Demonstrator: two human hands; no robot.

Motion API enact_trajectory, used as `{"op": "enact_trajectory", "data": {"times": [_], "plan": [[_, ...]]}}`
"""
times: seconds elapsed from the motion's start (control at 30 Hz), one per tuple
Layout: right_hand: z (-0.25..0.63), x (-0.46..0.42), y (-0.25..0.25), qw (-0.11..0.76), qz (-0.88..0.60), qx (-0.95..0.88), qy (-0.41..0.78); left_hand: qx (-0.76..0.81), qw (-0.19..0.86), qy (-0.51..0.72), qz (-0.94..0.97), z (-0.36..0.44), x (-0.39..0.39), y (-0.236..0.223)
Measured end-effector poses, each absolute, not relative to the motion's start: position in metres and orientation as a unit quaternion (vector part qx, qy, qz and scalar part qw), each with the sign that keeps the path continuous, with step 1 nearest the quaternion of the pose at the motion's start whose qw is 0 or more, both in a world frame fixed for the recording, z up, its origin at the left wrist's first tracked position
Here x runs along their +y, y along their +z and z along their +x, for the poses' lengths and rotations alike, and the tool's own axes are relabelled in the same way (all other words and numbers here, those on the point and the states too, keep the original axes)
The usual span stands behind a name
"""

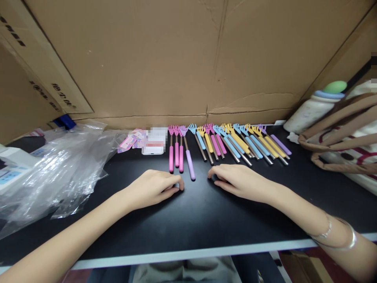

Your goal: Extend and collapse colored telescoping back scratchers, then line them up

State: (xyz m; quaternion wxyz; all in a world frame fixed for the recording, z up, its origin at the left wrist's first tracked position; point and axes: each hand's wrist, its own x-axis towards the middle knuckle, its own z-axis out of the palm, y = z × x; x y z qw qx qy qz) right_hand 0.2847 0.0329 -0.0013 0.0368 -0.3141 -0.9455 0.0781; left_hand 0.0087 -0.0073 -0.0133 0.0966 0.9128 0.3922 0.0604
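Note:
My left hand (157,186) rests on the black table, loosely curled and holding nothing, just in front of a group of back scratchers. That group has three pink back scratchers (176,155) and a purple back scratcher (190,163), claws pointing to the cardboard. On the other side, my right hand (238,179) lies with bent fingers and a gap between thumb and forefinger, also without anything in it. Just beyond it lies a slanted row of several back scratchers, among them a blue one (200,139), a yellow one (208,141) and another purple one (281,144).
Clear plastic bags (67,169) are heaped at the left, partly over a white box (14,165). Pink printed cards (132,140) lie beside a white phone-like object (154,141). A bottle (315,108) and a striped bag (347,137) stand right. Cardboard (165,59) walls the back.

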Motion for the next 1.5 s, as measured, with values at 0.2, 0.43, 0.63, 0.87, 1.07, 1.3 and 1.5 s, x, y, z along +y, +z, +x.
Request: {"op": "enact_trajectory", "data": {"times": [0.2, 0.43, 0.63, 0.87, 1.07, 1.3, 1.5], "plan": [[0.291, 0.033, 0.002, 0.015, -0.327, -0.944, 0.037, 0.389, 0.091, 0.063, 0.915, 0.008, -0.008, -0.014], [0.301, 0.037, 0.023, 0.051, -0.335, -0.941, 0.018, 0.384, 0.086, 0.062, 0.917, 0.007, -0.008, -0.014], [0.291, 0.061, 0.035, 0.084, -0.320, -0.943, -0.037, 0.382, 0.085, 0.064, 0.918, 0.008, -0.008, -0.013], [0.262, 0.111, 0.019, 0.106, -0.290, -0.938, -0.161, 0.378, 0.068, 0.066, 0.921, 0.008, -0.008, -0.014], [0.242, 0.127, -0.006, 0.057, -0.323, -0.933, -0.150, 0.393, 0.054, 0.068, 0.916, 0.008, -0.009, -0.013], [0.238, 0.110, -0.010, 0.044, -0.326, -0.932, -0.155, 0.390, 0.052, 0.070, 0.917, 0.008, -0.008, -0.012], [0.242, 0.082, -0.010, 0.052, -0.317, -0.935, -0.153, 0.397, 0.051, 0.066, 0.914, 0.008, -0.009, -0.013]]}}
